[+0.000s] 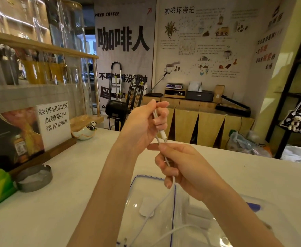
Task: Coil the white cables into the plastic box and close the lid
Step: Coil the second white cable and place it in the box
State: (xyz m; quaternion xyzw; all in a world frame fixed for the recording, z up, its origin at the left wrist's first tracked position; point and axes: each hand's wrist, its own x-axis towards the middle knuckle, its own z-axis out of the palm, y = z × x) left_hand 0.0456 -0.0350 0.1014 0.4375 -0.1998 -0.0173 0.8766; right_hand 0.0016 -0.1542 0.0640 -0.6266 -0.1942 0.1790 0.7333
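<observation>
Centre frame: left hand (144, 125) fingers curled tight round white cable (171, 189) nr its plug; right hand (185, 168) pinches it just below. Rest trails into plastic box (173, 209), bottom centre (lid open). Wind even loops, w/o kinks, keeping slack over box.

2 hands: left hand (142, 125), right hand (185, 168). 1 white cable (159, 198). 1 plastic box (279, 216), 1 lid (153, 202). 1 ashtray (34, 177), 1 sign (54, 124).
</observation>
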